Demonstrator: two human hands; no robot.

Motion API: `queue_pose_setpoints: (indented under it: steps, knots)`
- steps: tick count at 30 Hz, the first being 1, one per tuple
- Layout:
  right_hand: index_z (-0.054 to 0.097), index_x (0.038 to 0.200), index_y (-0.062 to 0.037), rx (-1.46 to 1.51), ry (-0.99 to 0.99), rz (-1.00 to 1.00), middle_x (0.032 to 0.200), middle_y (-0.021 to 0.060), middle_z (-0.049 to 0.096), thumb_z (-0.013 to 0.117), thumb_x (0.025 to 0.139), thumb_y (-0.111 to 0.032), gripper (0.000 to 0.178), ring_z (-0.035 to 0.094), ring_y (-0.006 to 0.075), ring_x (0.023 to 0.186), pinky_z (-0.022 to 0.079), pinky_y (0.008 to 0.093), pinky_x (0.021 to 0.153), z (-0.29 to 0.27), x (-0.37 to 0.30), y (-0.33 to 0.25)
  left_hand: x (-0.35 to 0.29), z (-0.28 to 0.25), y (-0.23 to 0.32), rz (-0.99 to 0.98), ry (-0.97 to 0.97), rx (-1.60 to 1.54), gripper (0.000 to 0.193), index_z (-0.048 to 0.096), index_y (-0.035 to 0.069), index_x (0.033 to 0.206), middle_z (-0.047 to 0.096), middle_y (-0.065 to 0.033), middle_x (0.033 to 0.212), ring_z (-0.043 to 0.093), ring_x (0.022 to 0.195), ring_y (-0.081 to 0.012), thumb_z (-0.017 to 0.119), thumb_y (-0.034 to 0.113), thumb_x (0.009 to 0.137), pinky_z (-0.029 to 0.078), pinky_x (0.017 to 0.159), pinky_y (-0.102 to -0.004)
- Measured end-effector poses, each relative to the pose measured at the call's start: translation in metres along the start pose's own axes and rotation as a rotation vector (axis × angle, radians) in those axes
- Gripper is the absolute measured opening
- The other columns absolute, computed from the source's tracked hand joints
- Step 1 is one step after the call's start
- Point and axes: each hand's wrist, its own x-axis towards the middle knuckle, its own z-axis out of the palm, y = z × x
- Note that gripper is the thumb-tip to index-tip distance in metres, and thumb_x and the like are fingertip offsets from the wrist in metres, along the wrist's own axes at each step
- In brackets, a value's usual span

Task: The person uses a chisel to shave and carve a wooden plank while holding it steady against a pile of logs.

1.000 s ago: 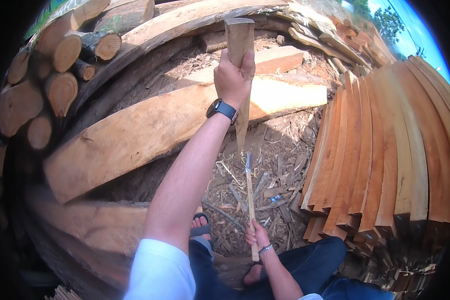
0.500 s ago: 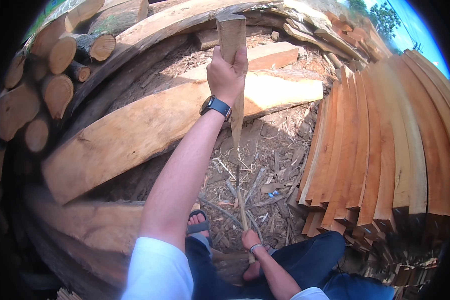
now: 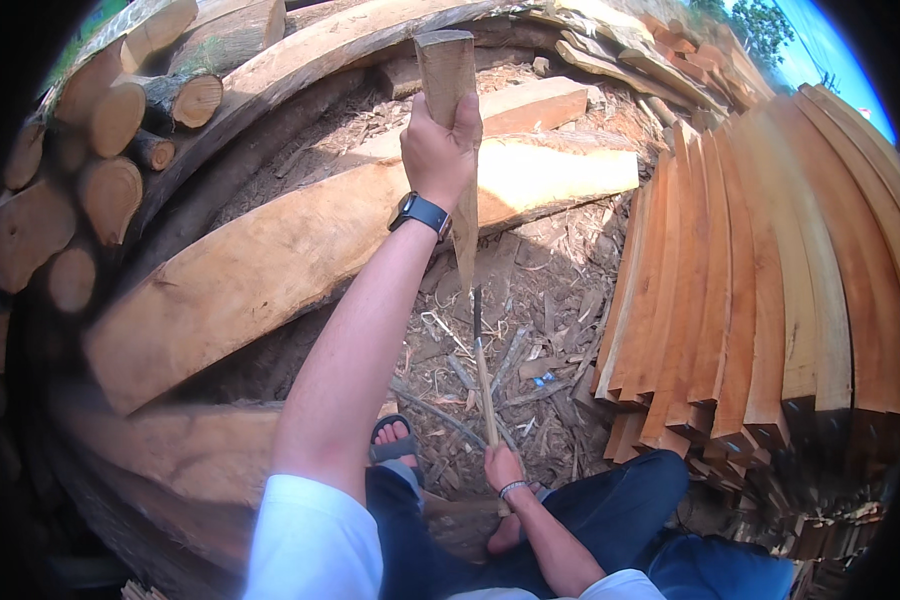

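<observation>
My left hand, stretched out ahead with a dark watch on the wrist, is wrapped around a wooden stake. The stake is upright, broad and square at the top, and tapers to a thin point at its lower end. Lower down, near my knee, my right hand is closed around the pale wooden handle of a long-handled knife. Its dark narrow blade shows edge-on, with its tip beside the stake's point. Whether blade and stake touch, I cannot tell.
A thick sawn slab lies across the ground beyond my feet. Cut logs are piled at left, and stacked sawn boards rise at right. Bark, shavings and sticks litter the ground. My sandalled foot rests near another slab.
The knife and my right hand have moved slightly up and away from me, bringing the blade tip level with the stake's point. The stake and left hand have shifted a little left.
</observation>
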Motion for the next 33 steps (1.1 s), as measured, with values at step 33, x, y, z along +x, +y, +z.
queue_pose_setpoints:
  steps: [33]
  knots:
    - [0.056,0.100,0.0059,0.032,0.027,0.044,0.084,0.0344,0.064,0.049,0.097,-0.029,0.035,0.062,0.0521,0.086,0.050,0.0579,0.079,0.007,0.001,0.011,0.000,-0.007,-0.017,-0.088,-0.025,-0.094,0.056,0.060,-0.003,0.104,0.070,-0.0189,0.081,0.072,0.081,-0.0341,0.059,0.051,0.094,0.055,0.068,-0.0395]
